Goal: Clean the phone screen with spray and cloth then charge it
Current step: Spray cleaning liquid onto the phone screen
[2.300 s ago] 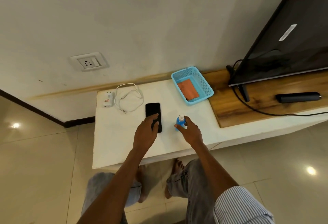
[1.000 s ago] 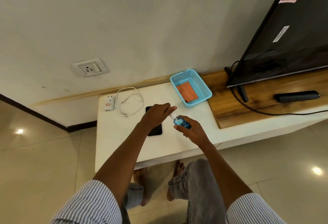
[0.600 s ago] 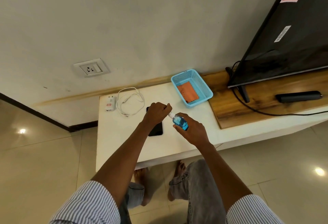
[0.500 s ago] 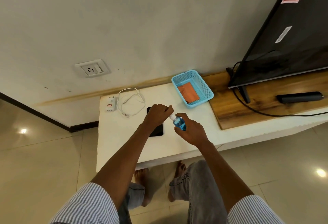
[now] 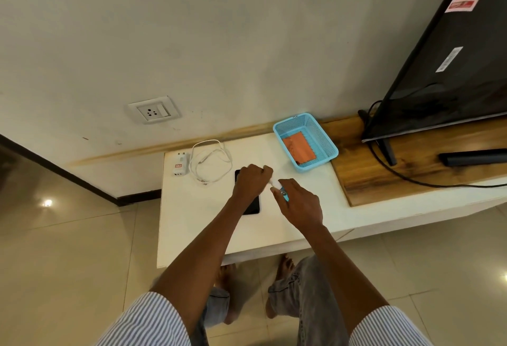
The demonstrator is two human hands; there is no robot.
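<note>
A black phone (image 5: 251, 205) lies flat on the white table (image 5: 192, 225), its far half hidden under my left hand (image 5: 251, 182). My right hand (image 5: 299, 203) is closed around a small blue spray bottle (image 5: 284, 195), tilted with its white top towards the left hand; only a sliver of blue shows. My left hand is a fist pinching the bottle's white cap (image 5: 272, 182), just above the phone. An orange cloth (image 5: 299, 148) lies inside a blue basket (image 5: 318, 127). A white charger plug (image 5: 180, 164) and coiled white cable (image 5: 211, 163) sit at the table's far left.
A wall socket (image 5: 153, 111) is above the charger. To the right, a wooden board (image 5: 384, 178) carries a black TV (image 5: 452, 71), a black cord and a black remote (image 5: 472, 157). My knees and bare feet are below the table's near edge.
My left hand left the phone and closed on the bottle's top. My right hand lifted the bottle off the table and tilted it leftward; both hands now meet over the phone.
</note>
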